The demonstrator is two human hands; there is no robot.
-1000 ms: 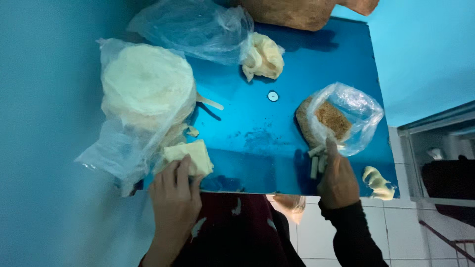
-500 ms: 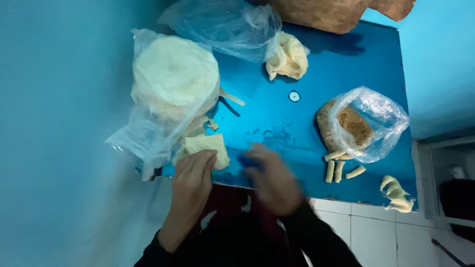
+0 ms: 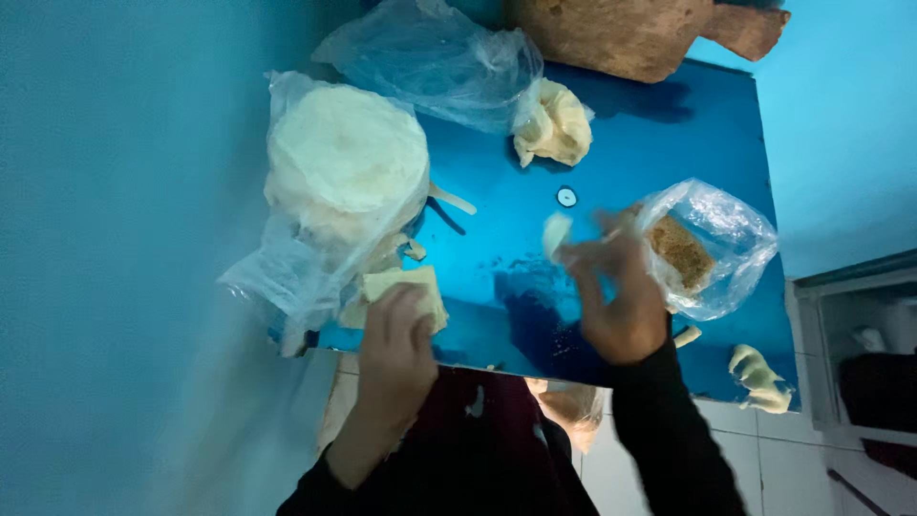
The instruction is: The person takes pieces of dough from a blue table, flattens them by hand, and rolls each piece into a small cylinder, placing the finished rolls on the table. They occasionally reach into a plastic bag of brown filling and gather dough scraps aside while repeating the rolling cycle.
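The left hand [image 3: 399, 330] presses flat on a pale dough sheet [image 3: 406, 287]; the right hand [image 3: 616, 291], blurred, pinches a small dough piece [image 3: 555, 234] in its fingers. Beside those fingers, filling bag [image 3: 707, 248] open; a few rolls [image 3: 759, 375] done.

Three clear plastic bags [image 3: 435, 57], [image 3: 315, 239], [image 3: 716, 244] lie on the blue table [image 3: 497, 220].

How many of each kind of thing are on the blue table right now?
Clear plastic bags: 3
Loose dough lumps: 2
Flat dough pieces under or in the hands: 2
Small white ring: 1
Wooden board: 1
Total: 9
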